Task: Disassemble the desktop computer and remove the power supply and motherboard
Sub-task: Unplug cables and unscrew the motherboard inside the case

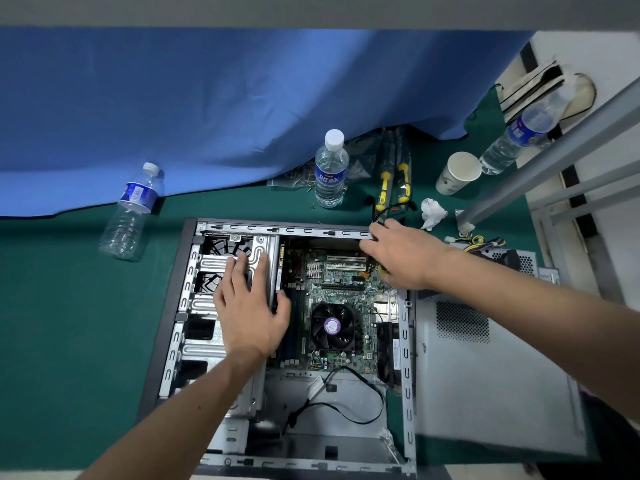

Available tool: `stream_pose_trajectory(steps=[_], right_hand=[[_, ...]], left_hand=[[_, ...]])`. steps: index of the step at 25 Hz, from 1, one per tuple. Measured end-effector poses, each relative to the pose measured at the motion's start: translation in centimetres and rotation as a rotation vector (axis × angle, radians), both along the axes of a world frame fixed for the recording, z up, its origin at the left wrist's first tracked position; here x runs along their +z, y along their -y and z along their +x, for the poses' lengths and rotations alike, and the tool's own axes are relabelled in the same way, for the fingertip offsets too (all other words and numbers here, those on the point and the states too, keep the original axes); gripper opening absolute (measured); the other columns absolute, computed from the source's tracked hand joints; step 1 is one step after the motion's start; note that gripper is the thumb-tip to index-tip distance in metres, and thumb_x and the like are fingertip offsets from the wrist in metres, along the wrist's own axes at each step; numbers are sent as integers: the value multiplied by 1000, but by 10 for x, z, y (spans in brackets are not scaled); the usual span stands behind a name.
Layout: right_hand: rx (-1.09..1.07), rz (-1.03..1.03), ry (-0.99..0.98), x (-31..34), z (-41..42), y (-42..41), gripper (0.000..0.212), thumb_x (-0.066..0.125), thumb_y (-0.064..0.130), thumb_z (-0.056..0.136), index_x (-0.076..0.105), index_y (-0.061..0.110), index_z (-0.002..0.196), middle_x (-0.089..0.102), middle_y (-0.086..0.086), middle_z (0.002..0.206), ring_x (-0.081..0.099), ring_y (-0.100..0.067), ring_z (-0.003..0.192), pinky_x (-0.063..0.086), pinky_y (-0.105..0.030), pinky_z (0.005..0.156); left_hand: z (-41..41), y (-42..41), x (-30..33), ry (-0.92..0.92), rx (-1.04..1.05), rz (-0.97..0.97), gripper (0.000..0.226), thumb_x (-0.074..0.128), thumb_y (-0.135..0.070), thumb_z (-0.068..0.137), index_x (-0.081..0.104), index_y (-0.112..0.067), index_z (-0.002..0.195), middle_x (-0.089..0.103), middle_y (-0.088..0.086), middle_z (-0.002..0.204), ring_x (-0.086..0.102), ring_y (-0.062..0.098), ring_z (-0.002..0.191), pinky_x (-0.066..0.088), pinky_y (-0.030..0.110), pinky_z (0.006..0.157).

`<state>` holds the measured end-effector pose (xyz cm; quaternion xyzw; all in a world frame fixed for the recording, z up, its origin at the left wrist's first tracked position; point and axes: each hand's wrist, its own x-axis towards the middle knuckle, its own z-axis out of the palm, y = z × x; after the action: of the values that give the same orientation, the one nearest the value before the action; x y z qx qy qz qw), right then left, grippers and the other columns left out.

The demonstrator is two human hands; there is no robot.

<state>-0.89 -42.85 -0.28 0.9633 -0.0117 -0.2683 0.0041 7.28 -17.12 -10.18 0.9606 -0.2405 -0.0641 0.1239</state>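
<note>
The open computer case (194, 278) lies flat on the green table. Its green motherboard (341, 287) sits inside, with a black CPU fan (332, 326) at its middle. My left hand (247, 306) rests flat, fingers straight, on the metal drive cage (207, 268) at the case's left. My right hand (401, 254) reaches over the far right corner of the case, its fingers on the motherboard's far edge near the white slots; what they touch is hidden. The power supply (502, 256) with coloured wires lies outside, right of the case. A black cable (346, 410) loops in the bare near bay.
The grey side panel (485, 375) lies right of the case. Behind stand a water bottle (330, 169), yellow-handled screwdrivers (393, 181), a paper cup (457, 173), crumpled tissue (433, 213), loose screws (298, 176). An empty bottle (131, 213) lies left. A blue cloth (207, 116) hangs behind.
</note>
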Motion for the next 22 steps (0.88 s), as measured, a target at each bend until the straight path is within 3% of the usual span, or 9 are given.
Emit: stream_pose_trajectory(steps=[1, 3, 5, 7, 11, 15, 17, 19, 22], right_hand=[[11, -82, 12, -1, -1, -2, 35, 52, 32, 98, 47, 12, 127, 48, -10, 118, 49, -27, 104, 46, -35, 74], [28, -158, 38, -4, -2, -4, 28, 48, 27, 100, 50, 11, 123, 52, -11, 112, 49, -25, 92, 40, -35, 66], [13, -78, 41, -5, -1, -4, 32, 56, 11, 91, 49, 12, 123, 48, -10, 112, 44, -24, 95, 38, -34, 70], [-6, 30, 7, -2, 1, -1, 41, 61, 9, 85, 48, 14, 123, 45, -9, 116, 42, -25, 104, 45, -34, 81], [-67, -24, 5, -1, 0, 0, 35, 48, 34, 101, 48, 10, 126, 47, -12, 118, 55, -28, 98, 49, -36, 69], [-33, 55, -20, 0, -1, 6, 34, 55, 14, 94, 47, 13, 127, 45, -7, 115, 45, -23, 101, 50, -38, 84], [-53, 23, -26, 1, -1, 6, 36, 57, 20, 94, 46, 13, 128, 44, -9, 118, 47, -25, 101, 51, -37, 78], [-73, -6, -27, 0, -2, 2, 30, 52, 25, 99, 49, 9, 124, 45, -10, 112, 50, -25, 85, 49, -36, 66], [-38, 15, -30, 0, -3, 0, 22, 49, 11, 96, 53, 8, 118, 38, -5, 98, 46, -21, 78, 45, -35, 65]], left_hand=[[0, 0, 0, 1, 0, -1, 71, 39, -51, 84, 33, -26, 150, 26, 10, 156, 13, 27, 148, 19, 53, 115], [0, 0, -1, 6, 0, -8, 71, 39, -51, 83, 33, -26, 150, 27, 10, 156, 14, 27, 148, 20, 52, 115], [0, 0, -1, 14, 1, -11, 71, 39, -51, 83, 34, -26, 150, 27, 11, 156, 14, 27, 148, 22, 53, 114], [0, -1, -2, 14, -1, -10, 71, 38, -51, 84, 34, -26, 150, 28, 11, 156, 14, 27, 148, 22, 54, 114], [0, 0, -2, 9, -1, -13, 71, 38, -51, 84, 34, -25, 150, 27, 11, 156, 14, 27, 148, 22, 54, 115], [0, 0, -2, 1, -1, -10, 71, 38, -52, 84, 33, -26, 150, 27, 10, 157, 13, 27, 148, 21, 54, 115], [0, -1, -1, -5, -2, -7, 71, 39, -51, 85, 32, -26, 151, 26, 10, 157, 12, 26, 148, 20, 53, 116], [0, -1, -1, -12, -3, -5, 71, 40, -50, 85, 32, -26, 151, 26, 10, 157, 12, 26, 148, 19, 53, 116], [0, -1, -1, -20, 1, -1, 71, 41, -50, 86, 31, -27, 151, 25, 9, 158, 10, 26, 149, 18, 53, 116]])
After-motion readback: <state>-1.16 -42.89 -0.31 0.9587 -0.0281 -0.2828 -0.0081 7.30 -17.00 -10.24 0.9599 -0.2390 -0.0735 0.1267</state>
